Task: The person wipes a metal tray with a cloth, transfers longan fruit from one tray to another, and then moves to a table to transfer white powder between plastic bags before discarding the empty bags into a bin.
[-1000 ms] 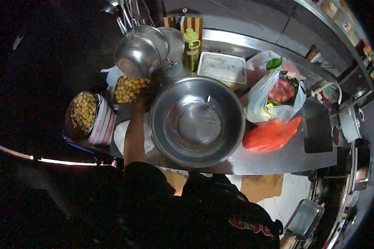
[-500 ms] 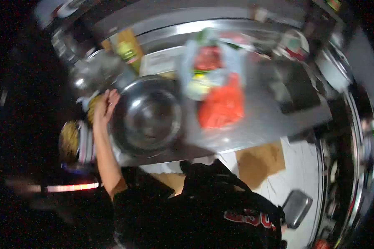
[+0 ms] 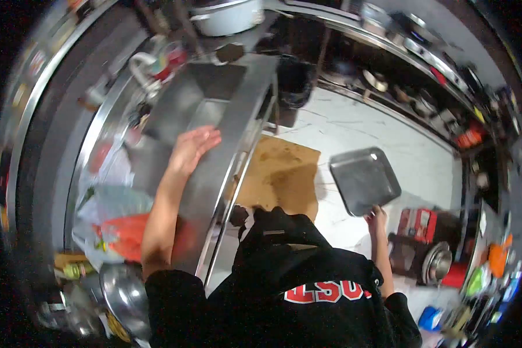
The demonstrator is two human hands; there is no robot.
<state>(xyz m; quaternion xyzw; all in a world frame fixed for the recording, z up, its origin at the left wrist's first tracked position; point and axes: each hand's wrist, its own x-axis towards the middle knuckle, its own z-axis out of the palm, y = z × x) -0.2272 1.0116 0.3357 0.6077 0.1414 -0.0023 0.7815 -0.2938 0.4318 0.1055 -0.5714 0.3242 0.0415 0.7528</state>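
Note:
My right hand [image 3: 377,218] grips a grey rectangular metal tray [image 3: 365,182] by its near edge, holding it out above the floor. The inside of the tray shows bare metal. Over the steel counter [image 3: 200,194], beside the sink basin [image 3: 182,110], my left hand [image 3: 194,148] is stretched out with nothing in it. An orange-red plastic bag [image 3: 124,236] and a pale plastic bag [image 3: 95,206] lie left of that forearm.
A white tap [image 3: 145,72] stands at the sink. Beyond the counter's end is a black-lined bin [image 3: 296,81]. Flattened cardboard [image 3: 281,174] covers part of the white floor [image 3: 342,119]. Metal bowls [image 3: 124,296] sit at lower left; pots [image 3: 438,261] are at right.
My view has swung right toward the sink and floor. My left hand has gone from beside the large metal bowl to near the sink. The tray in my right hand is now in fuller view.

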